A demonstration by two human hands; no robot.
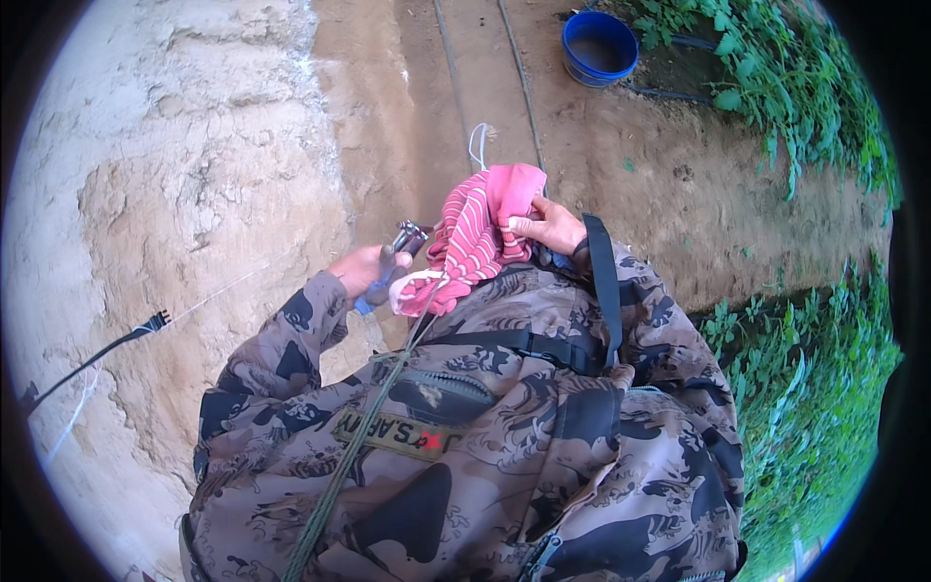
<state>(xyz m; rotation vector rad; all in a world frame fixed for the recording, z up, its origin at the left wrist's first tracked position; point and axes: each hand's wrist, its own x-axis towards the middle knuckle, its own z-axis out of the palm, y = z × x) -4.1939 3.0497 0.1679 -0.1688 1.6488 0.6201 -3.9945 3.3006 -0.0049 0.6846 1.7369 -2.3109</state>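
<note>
My left hand is closed around a shiny metal hand tool, whose exact kind I cannot make out. A bit of blue shows below that hand. In front of my waist hangs a pink cloth bag with white stripes. My right hand pinches its folded upper edge between thumb and fingers. Inside the bag nothing can be seen. A green cord runs down over my camouflage jacket to the bag's left end. The tool is just left of the bag.
A blue bucket stands on the dirt path ahead. Two thin lines run along the ground. Leafy green plants line the right side. A rough earthen wall rises on the left, with a black strap and buckle near it.
</note>
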